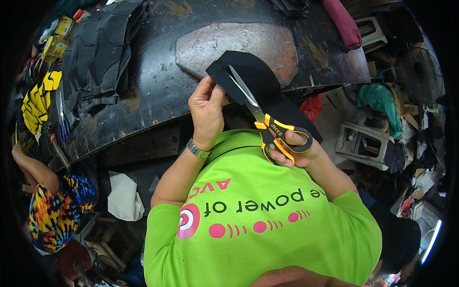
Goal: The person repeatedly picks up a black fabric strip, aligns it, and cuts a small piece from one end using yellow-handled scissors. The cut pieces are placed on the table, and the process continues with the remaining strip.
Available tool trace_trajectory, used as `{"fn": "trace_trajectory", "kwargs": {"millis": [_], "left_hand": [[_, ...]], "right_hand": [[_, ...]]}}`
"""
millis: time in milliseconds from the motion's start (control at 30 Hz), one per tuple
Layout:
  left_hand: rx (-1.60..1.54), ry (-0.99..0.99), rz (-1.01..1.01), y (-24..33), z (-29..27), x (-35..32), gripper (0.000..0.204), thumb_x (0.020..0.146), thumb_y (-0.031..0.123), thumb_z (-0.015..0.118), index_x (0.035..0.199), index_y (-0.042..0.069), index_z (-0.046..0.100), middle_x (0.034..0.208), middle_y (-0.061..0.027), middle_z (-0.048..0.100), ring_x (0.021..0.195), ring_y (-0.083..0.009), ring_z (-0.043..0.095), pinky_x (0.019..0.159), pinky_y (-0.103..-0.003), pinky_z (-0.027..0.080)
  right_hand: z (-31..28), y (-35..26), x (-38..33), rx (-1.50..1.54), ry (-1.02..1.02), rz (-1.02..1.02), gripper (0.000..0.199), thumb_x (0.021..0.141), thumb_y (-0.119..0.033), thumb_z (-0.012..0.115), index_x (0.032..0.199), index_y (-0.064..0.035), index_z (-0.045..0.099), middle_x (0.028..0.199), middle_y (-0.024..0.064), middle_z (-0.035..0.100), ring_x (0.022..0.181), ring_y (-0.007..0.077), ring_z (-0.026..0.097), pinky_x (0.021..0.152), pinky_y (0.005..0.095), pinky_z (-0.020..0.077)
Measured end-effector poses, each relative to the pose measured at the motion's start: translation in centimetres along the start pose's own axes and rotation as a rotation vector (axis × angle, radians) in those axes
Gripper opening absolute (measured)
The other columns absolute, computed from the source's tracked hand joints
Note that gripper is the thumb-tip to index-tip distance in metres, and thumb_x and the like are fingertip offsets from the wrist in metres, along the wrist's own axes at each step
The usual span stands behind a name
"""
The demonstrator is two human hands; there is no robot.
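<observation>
My left hand [208, 107] pinches the left edge of a black fabric piece [263, 74] between thumb and fingers. The cloth lies partly over a worn brown slab on the table and hangs down off the near edge. In my right hand [301, 148] are scissors [272, 125] with yellow-and-black handles, my fingers through the loops. Their silver blades point up and left over the cloth, near the pinched edge. Whether one blade is underneath the fabric, I cannot tell.
The slab [244, 36] rests on a scuffed black table [158, 62]. Stacked black padded pieces [98, 52] and yellow-and-black pieces [38, 105] are at left, near a hammer [60, 150]. A maroon roll [343, 24] lies far right; a plastic stool [366, 143] stands below. Another person [55, 215] sits at left.
</observation>
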State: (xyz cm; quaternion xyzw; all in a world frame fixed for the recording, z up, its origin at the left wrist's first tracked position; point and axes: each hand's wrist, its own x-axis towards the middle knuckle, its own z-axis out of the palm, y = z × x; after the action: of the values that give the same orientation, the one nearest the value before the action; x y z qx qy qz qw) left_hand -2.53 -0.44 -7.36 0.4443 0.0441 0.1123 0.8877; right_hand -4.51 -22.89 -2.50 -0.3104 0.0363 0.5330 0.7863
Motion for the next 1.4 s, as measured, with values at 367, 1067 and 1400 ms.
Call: {"fn": "trace_trajectory", "kwargs": {"millis": [367, 1067, 1400], "left_hand": [[-0.166, -0.033, -0.092, 0.6, 0.1, 0.3, 0.025, 0.097, 0.007, 0.053, 0.121, 0.0, 0.058, 0.109, -0.0056, 0.066, 0.094, -0.0122, 0.065, 0.079, -0.027, 0.057], [1.023, -0.275, 0.711, 2.9, 2.6, 0.0, 0.035, 0.071, -0.005, 0.069, 0.106, 0.001, 0.066, 0.072, -0.0099, 0.06, 0.058, -0.0219, 0.058, 0.054, -0.032, 0.047], [0.733, -0.165, 0.297, 2.9, 2.1, -0.4, 0.023, 0.082, 0.0, 0.069, 0.106, 0.0, 0.068, 0.08, -0.0065, 0.067, 0.072, -0.0103, 0.064, 0.062, -0.022, 0.05]], "right_hand": [[-0.2, -1.4, 0.8, -0.085, -0.057, 0.031, 0.057, 0.088, -0.039, 0.067, 0.121, 0.0023, 0.047, 0.071, 0.0084, 0.06, 0.048, 0.0084, 0.056, 0.044, 0.018, 0.0451], [5.6, -6.0, 7.1, -1.188, 0.548, -0.863, 0.037, 0.073, -0.016, 0.083, 0.091, -0.0024, 0.053, 0.075, -0.0008, 0.055, 0.068, 0.0029, 0.051, 0.06, 0.0192, 0.0432], [3.6, -5.8, 7.5, -0.721, 0.378, -0.774, 0.035, 0.074, -0.005, 0.077, 0.103, -0.0033, 0.056, 0.089, 0.0039, 0.063, 0.08, 0.0073, 0.061, 0.072, 0.0204, 0.0501]]}}
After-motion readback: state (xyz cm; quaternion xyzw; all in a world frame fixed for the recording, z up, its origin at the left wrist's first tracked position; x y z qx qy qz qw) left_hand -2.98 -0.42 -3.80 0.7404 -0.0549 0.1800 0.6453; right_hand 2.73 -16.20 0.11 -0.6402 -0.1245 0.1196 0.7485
